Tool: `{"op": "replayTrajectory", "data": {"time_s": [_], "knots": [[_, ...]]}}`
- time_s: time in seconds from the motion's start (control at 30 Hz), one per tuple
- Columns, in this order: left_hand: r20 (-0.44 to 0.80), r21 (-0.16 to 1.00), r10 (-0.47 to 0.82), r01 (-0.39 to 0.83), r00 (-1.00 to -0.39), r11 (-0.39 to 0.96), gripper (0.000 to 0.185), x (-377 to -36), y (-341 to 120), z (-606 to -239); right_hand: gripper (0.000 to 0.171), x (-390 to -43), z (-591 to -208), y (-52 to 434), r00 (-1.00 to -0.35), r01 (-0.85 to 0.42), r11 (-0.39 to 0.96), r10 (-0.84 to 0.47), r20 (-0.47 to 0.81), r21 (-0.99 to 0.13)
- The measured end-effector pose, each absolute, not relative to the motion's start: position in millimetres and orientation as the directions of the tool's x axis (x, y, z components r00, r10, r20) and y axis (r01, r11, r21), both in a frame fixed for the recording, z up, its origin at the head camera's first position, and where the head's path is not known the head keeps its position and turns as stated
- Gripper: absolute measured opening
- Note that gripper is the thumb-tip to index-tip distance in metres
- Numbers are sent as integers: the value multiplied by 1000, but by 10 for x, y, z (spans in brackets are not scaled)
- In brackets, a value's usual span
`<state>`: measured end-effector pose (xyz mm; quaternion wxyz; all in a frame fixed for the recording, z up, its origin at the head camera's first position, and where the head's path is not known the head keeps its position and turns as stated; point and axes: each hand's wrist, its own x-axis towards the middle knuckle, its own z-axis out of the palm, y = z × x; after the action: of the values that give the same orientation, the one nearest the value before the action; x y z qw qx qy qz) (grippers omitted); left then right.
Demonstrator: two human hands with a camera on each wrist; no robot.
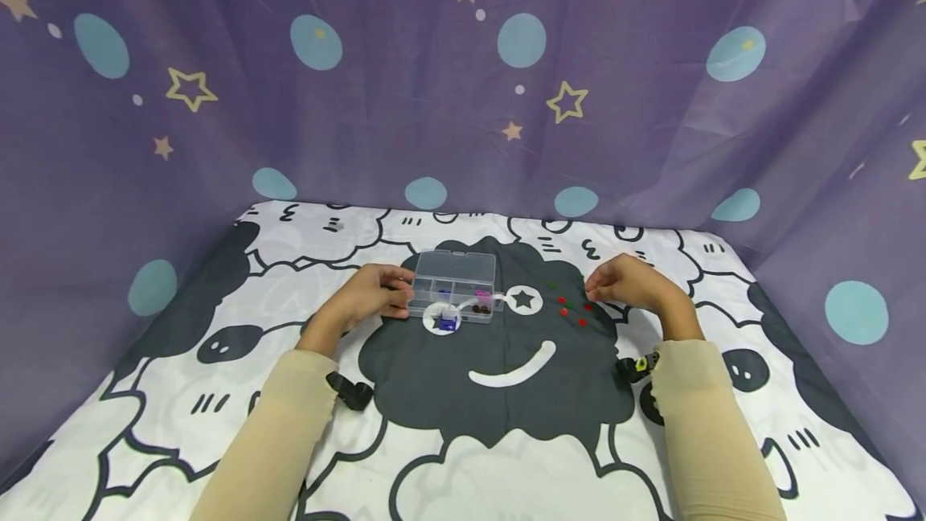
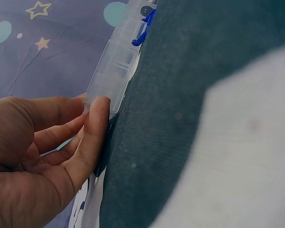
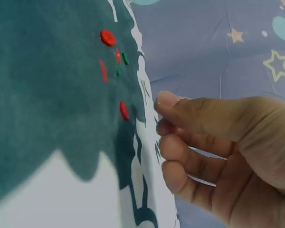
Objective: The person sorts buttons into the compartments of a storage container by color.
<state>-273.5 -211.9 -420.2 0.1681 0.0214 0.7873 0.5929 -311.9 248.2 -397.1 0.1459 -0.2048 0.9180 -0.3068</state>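
A clear plastic compartment box (image 1: 456,268) lies with its lid raised; small pink (image 1: 483,296), dark brown and blue pieces show in it. My left hand (image 1: 376,292) holds the box's left end, thumb in front and fingers behind, as the left wrist view shows. A blue piece (image 1: 448,324) shows at the box's front side. Several red buttons (image 3: 108,38) and small green pieces (image 3: 125,58) lie scattered on the dark cloth to the right. Just above and right of them, my right hand (image 1: 628,284) hovers with fingers loosely bent; nothing shows between the fingertips.
A patterned cloth (image 1: 506,400) with white and dark cartoon shapes covers the table. Behind it and at both sides hangs a purple curtain (image 1: 434,103) with stars and blue dots. A dark camera (image 1: 350,391) is strapped to each wrist.
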Motion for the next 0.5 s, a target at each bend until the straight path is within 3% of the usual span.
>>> {"op": "replayTrajectory", "data": {"time_s": [0.5], "knots": [[-236,939,231,-160,-944,303,46,-2732,-2111,-4208,12,-3127,-4025,2497,-841,-276,720,-502,-202,-637]]}}
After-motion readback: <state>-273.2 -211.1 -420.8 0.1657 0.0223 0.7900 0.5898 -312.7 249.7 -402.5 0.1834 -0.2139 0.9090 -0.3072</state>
